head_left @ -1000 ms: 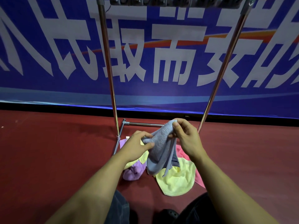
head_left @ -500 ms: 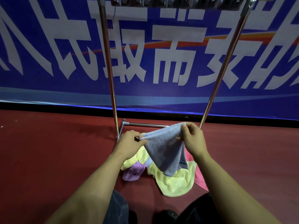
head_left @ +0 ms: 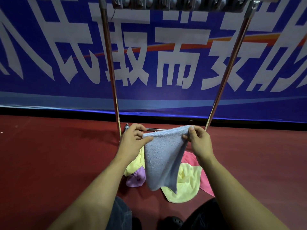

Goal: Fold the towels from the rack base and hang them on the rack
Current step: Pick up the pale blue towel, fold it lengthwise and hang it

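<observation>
While hands pinch top corners, grey towel (head_left: 163,156) hangs between left hand (head_left: 132,141), right hand (head_left: 198,140).

A: What's the blue towel (head_left: 162,156) made of?

B: Terry cloth, matt, with a nubbly looped pile (the grain shows best along the top edge). The yellow towel (head_left: 184,185), purple towel (head_left: 135,179) and pink towel (head_left: 199,170) on the floor look like the same soft cloth.

A: And the rack (head_left: 111,67)?

B: Polished metal tube, smooth and shiny, catching light along its poles.

A: The ground?

B: The red floor (head_left: 49,160) is matt and finely grained. The banner (head_left: 166,47) behind has a smooth, faintly glossy printed surface.
</observation>
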Action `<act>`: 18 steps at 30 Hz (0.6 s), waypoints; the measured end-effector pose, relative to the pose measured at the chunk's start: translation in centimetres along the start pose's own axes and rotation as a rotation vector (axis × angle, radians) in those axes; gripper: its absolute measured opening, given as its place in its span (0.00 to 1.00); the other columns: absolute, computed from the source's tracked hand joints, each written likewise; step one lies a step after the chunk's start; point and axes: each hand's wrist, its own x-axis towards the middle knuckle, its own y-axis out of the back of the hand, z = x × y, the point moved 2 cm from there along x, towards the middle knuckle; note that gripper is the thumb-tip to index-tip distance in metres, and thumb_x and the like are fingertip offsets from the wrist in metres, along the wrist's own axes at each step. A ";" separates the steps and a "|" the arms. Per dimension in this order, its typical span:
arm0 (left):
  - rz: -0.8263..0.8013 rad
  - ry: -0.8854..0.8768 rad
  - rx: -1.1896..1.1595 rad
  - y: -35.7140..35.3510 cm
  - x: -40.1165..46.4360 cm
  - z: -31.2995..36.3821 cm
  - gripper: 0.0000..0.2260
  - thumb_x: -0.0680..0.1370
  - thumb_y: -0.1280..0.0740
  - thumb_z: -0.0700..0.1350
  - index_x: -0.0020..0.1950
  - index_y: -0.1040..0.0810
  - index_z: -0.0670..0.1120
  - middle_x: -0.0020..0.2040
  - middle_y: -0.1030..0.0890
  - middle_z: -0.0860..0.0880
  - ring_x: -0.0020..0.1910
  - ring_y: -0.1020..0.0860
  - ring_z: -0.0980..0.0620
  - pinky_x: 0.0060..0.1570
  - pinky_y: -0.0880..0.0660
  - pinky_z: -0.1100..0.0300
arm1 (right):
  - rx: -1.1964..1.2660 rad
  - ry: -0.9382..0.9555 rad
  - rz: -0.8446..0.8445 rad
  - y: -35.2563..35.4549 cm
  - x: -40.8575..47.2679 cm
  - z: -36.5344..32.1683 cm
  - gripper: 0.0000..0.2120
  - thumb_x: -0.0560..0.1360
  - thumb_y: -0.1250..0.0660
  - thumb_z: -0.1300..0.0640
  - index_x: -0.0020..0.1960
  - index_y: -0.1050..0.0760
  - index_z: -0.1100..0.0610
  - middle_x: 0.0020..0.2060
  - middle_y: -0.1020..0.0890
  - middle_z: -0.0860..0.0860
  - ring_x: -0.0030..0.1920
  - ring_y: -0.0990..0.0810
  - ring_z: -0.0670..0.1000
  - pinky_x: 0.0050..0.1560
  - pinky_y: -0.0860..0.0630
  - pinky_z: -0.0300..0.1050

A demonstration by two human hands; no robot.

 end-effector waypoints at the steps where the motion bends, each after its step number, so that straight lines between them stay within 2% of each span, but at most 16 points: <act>1: -0.003 0.015 -0.011 0.1 0.1 0.0 0.14 0.70 0.20 0.37 0.49 0.19 0.50 0.35 0.21 0.50 0.36 0.25 0.53 0.41 0.27 0.60 | 0.005 0.003 -0.004 -0.1 -0.1 -0.1 0.11 0.85 0.39 0.58 0.56 0.22 0.65 0.45 0.18 0.57 0.37 0.15 0.42 0.51 0.19 0.50; 4: -0.010 0.016 -0.033 0.1 0.1 0.3 0.07 0.73 0.23 0.36 0.48 0.14 0.46 0.36 0.17 0.55 0.37 0.21 0.59 0.43 0.25 0.66 | -0.014 0.011 -0.008 -0.1 0.0 -0.1 0.10 0.85 0.38 0.57 0.55 0.21 0.63 0.45 0.17 0.56 0.37 0.16 0.40 0.51 0.20 0.50; 7: 0.006 -0.002 -0.029 0.0 0.0 0.7 0.03 0.75 0.25 0.38 0.46 0.14 0.45 0.35 0.18 0.55 0.34 0.24 0.63 0.40 0.27 0.72 | -0.020 0.025 0.003 0.0 0.1 0.0 0.10 0.85 0.38 0.57 0.54 0.20 0.61 0.44 0.16 0.54 0.38 0.17 0.43 0.50 0.21 0.48; 11: -0.056 0.003 -0.025 0.0 0.0 0.6 0.05 0.75 0.25 0.39 0.45 0.15 0.49 0.38 0.17 0.54 0.41 0.22 0.56 0.48 0.24 0.61 | -0.022 0.027 0.005 0.0 0.2 0.1 0.10 0.85 0.38 0.57 0.52 0.19 0.60 0.43 0.16 0.53 0.40 0.17 0.45 0.55 0.20 0.54; 14: -0.122 -0.032 0.101 -0.2 -0.3 0.3 0.07 0.75 0.24 0.40 0.45 0.16 0.53 0.35 0.20 0.59 0.36 0.25 0.59 0.44 0.27 0.63 | -0.031 0.015 0.001 0.1 0.1 0.1 0.11 0.85 0.38 0.57 0.48 0.19 0.53 0.41 0.16 0.52 0.41 0.17 0.48 0.56 0.19 0.62; 16: -0.229 -0.070 0.186 -0.5 -0.7 0.3 0.10 0.75 0.25 0.42 0.48 0.17 0.57 0.35 0.23 0.60 0.34 0.27 0.61 0.43 0.28 0.61 | -0.063 0.030 0.007 0.3 0.1 0.1 0.12 0.85 0.38 0.57 0.46 0.19 0.52 0.41 0.16 0.52 0.43 0.17 0.50 0.56 0.19 0.62; 18: -0.371 -0.099 0.327 -0.9 -1.4 0.4 0.16 0.76 0.26 0.45 0.56 0.21 0.64 0.37 0.24 0.58 0.33 0.29 0.60 0.43 0.27 0.57 | -0.113 0.037 0.001 0.4 0.1 0.2 0.13 0.85 0.38 0.57 0.44 0.20 0.52 0.40 0.16 0.51 0.45 0.17 0.51 0.56 0.20 0.63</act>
